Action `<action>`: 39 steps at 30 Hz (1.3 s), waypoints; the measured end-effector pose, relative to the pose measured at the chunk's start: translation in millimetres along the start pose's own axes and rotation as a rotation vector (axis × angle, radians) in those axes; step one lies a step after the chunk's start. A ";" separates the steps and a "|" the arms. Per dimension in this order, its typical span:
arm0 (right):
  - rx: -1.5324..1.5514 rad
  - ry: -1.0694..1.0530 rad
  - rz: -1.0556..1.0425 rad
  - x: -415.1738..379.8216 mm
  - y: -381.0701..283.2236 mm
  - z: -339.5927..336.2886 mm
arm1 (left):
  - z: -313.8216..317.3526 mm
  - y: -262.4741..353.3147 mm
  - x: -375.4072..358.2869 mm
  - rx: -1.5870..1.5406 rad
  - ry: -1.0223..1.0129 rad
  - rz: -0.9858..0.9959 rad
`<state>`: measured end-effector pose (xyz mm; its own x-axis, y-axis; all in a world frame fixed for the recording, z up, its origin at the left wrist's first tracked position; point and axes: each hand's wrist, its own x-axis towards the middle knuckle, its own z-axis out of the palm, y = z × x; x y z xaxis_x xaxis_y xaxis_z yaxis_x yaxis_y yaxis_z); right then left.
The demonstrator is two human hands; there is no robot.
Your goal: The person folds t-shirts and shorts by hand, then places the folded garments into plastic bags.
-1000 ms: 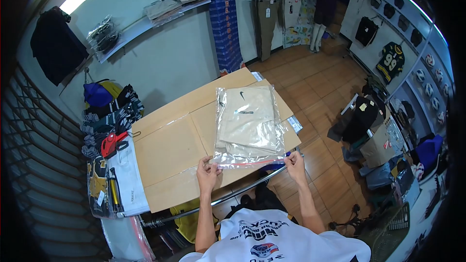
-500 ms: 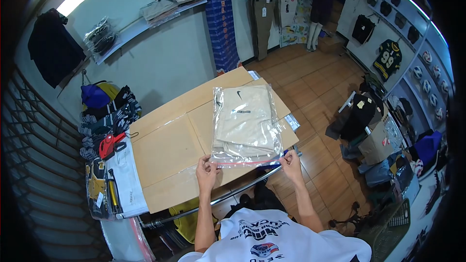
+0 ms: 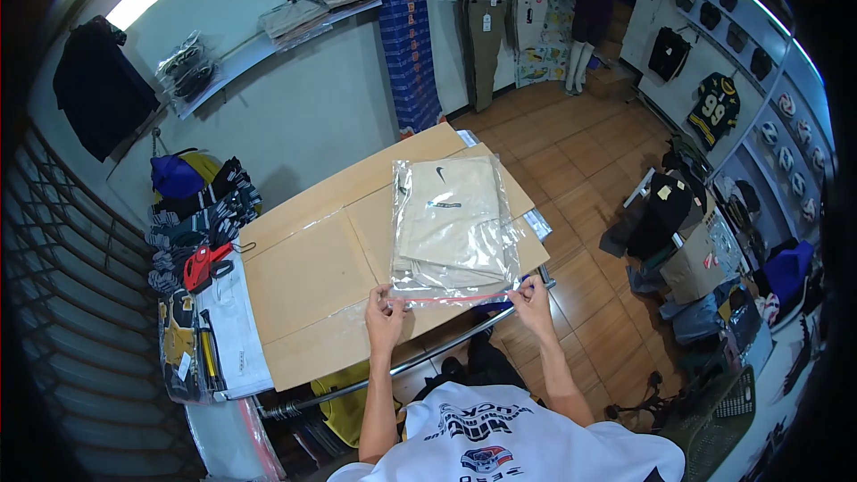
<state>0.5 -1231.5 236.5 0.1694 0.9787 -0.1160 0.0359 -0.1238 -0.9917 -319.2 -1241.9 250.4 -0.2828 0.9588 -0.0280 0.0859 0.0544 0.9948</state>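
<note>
Clear plastic, catching the light here in the head view, the only one: a bag with a folded beige garment inside, flat on a creased sheet of cardboard. And what's changed? Very little! Against a second ago, the bag lies in much the same spot, garment still inside, both hands still at its near edge. The left hand pinches the bag's near-left corner, the right hand grips the near-right one, and a red strip runs between them. So, as I judge it, the work is all at that strip, the edge held out straight.

Left of the bag, past bare cardboard: a red tool and a heap of striped clothing. Nearer than the bag, a metal rail crosses. Beyond it rises a blue column. Right of the bag, tiled floor; farther back, a mannequin, and over on the right wall, a jersey marked 99.
</note>
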 end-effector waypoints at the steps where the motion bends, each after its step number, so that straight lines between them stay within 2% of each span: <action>1: 0.000 0.000 0.000 1.1 2.2 0.7 | 0.4 -0.1 0.0 0.000 0.000 0.000; 3: 0.037 0.027 -0.094 3.1 6.0 2.1 | 1.5 -1.1 0.2 0.029 0.004 0.022; 7: 0.066 0.026 -0.096 2.9 4.9 0.2 | 3.4 0.8 -2.2 0.027 0.023 0.013; 10: -0.057 0.031 -0.002 -2.9 -8.5 3.4 | 4.3 0.3 -2.4 0.075 0.018 0.029; 16: 0.010 0.054 -0.007 -4.5 -3.1 11.6 | 11.1 5.8 -5.6 0.147 0.023 0.099; 22: 0.072 0.073 -0.101 -0.3 6.2 12.6 | 11.9 -2.3 -3.7 0.144 0.029 0.100; 24: 0.130 0.124 0.023 -7.9 -12.7 17.4 | 13.9 5.3 -7.0 0.161 0.037 0.063; 28: 0.055 0.109 0.078 -17.1 -30.2 25.7 | 19.9 7.4 -11.0 0.120 0.024 0.035; 34: 0.045 0.140 0.015 -10.4 -1.8 30.6 | 24.5 9.9 -12.9 0.139 0.014 0.040; 36: -0.028 0.147 -0.108 -6.2 9.8 28.8 | 25.0 8.1 -12.7 0.143 0.021 0.066; 39: 0.049 0.139 -0.077 -5.6 14.0 29.7 | 23.9 6.4 -10.6 0.197 0.021 0.076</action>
<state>-29.2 -1233.9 221.5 0.3030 0.9524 -0.0344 0.0063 -0.0380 -0.9993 -292.9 -1245.1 254.7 -0.2883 0.9562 0.0509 0.2922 0.0373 0.9556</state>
